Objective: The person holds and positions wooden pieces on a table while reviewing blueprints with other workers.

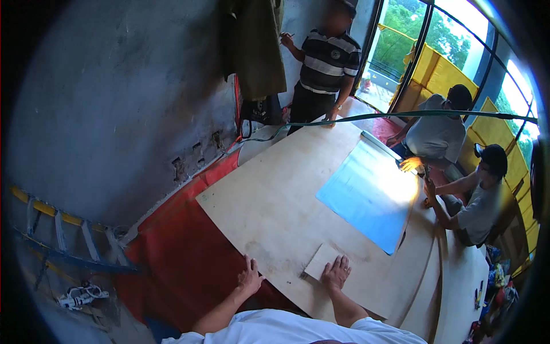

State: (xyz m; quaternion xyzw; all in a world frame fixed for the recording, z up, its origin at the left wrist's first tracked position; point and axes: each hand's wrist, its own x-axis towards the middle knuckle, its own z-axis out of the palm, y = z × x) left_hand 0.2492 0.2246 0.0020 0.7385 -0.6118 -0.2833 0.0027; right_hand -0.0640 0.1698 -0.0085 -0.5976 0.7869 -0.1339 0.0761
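A large pale plywood sheet (269, 189) lies in front of me. My left hand (250, 279) rests at its near left edge with the fingers extended, holding nothing. My right hand (337, 273) lies flat, fingers spread, over the right side of a small square wooden piece (317, 261) on the sheet. Part of that piece is hidden under the hand. Beyond it, a blue rectangular sheet (358, 192) lies on the plywood, with bright light reflecting at its right side.
A person in a striped shirt (329, 60) stands at the far edge, one hand on the plywood. Two people (435, 135) work low at the right. Red sheeting (183, 252) covers the floor at left, near a ladder (63, 229). A green cable (401, 113) crosses above.
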